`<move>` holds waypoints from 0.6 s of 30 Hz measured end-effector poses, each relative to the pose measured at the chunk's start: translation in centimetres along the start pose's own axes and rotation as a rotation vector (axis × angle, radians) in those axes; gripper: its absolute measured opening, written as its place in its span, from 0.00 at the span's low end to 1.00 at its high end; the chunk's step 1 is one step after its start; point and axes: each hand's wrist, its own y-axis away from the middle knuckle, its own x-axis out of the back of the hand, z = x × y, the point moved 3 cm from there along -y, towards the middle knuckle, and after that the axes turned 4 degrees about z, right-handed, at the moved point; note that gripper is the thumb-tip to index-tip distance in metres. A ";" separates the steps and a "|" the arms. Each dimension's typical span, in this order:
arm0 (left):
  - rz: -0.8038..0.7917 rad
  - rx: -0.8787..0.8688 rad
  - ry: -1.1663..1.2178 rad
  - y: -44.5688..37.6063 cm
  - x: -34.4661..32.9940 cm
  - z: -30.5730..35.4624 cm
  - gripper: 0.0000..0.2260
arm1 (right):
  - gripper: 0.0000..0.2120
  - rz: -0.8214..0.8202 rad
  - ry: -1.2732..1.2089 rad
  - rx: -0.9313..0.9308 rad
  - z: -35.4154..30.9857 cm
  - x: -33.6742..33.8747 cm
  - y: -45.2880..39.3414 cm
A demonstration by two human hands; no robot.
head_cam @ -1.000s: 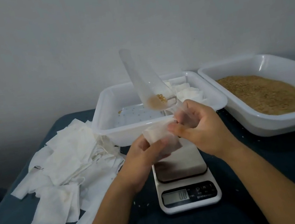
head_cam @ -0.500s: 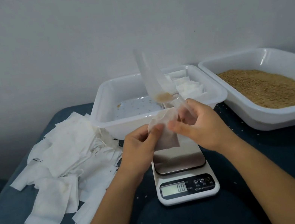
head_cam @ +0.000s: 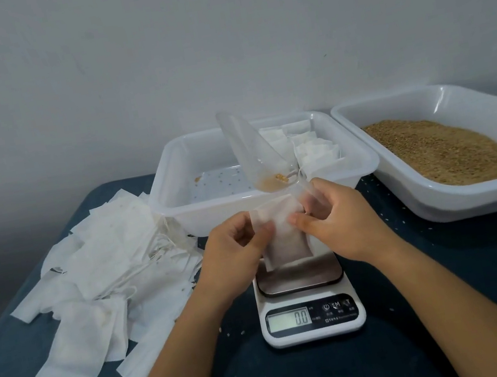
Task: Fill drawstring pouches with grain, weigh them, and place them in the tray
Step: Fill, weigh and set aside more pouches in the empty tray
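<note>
Pouch point(head_cam: 284, 241) mouth is pinched from both sides above the scale point(head_cam: 309, 304), by the left hand point(head_cam: 235, 250) and the right hand point(head_cam: 342, 221). A clear scoop point(head_cam: 254, 154) holding a little grain is also gripped in the right hand, tilted upward. Filled pouches point(head_cam: 306, 145) are seen in the near tray point(head_cam: 177, 207), and loose grain point(head_cam: 442, 147) in the right tray point(head_cam: 475, 201).

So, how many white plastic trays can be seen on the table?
2. One tray stands behind the scale, holding filled pouches; the other tray is at the right, holding grain. None seems hidden.
</note>
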 end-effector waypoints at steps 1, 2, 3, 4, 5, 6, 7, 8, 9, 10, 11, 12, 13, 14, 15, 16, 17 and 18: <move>-0.007 -0.004 -0.028 0.0 0.0 0.0 0.04 | 0.16 -0.015 0.022 -0.002 0.2 0.1 0.0; -0.016 -0.001 -0.052 0.1 0.0 -0.1 0.05 | 0.15 -0.031 0.041 -0.007 0.3 0.2 0.0; -0.022 0.002 -0.083 0.1 0.0 -0.1 0.06 | 0.14 -0.049 0.059 -0.017 0.5 0.3 0.0; -0.023 -0.003 -0.127 0.2 -0.1 -0.1 0.07 | 0.13 -0.068 0.077 -0.031 0.7 0.5 0.0; -0.020 -0.015 -0.177 0.3 -0.2 0.0 0.08 | 0.12 -0.087 0.095 -0.045 1.0 0.6 -0.1; -0.014 -0.030 -0.228 0.5 -0.4 0.1 0.09 | 0.13 -0.104 0.110 -0.057 1.2 0.6 -0.1; -0.005 -0.044 -0.275 0.6 -0.5 0.2 0.10 | 0.14 -0.116 0.127 -0.066 1.4 0.6 0.0; 0.007 -0.054 -0.315 0.6 -0.6 0.2 0.11 | 0.14 -0.124 0.148 -0.073 1.6 0.6 0.0; 0.018 -0.061 -0.348 0.7 -0.8 0.3 0.11 | 0.14 -0.128 0.174 -0.076 1.7 0.6 0.0; 0.027 -0.067 -0.377 0.7 -0.8 0.3 0.11 | 0.14 -0.132 0.202 -0.077 1.8 0.6 -0.1; 0.034 -0.072 -0.404 0.7 -0.9 0.3 0.11 | 0.13 -0.136 0.228 -0.079 1.9 0.6 -0.1; 0.042 -0.078 -0.424 0.6 -0.9 0.3 0.11 | 0.12 -0.136 0.246 -0.081 1.9 0.6 -0.1; 0.048 -0.082 -0.436 0.5 -0.8 0.2 0.12 | 0.13 -0.129 0.256 -0.081 1.9 0.7 -0.1; 0.055 -0.085 -0.440 0.5 -0.8 0.2 0.12 | 0.14 -0.115 0.257 -0.082 2.0 0.8 -0.2; 0.062 -0.088 -0.439 0.5 -0.8 0.1 0.13 | 0.14 -0.099 0.255 -0.090 2.0 0.9 -0.2; 0.071 -0.088 -0.434 0.4 -0.8 0.0 0.13 | 0.14 -0.085 0.248 -0.103 1.9 1.0 -0.2; 0.081 -0.083 -0.422 0.3 -0.7 -0.1 0.14 | 0.14 -0.074 0.233 -0.119 2.0 1.1 -0.3; 0.095 -0.071 -0.400 0.2 -0.5 -0.3 0.15 | 0.13 -0.061 0.213 -0.129 2.0 1.2 -0.3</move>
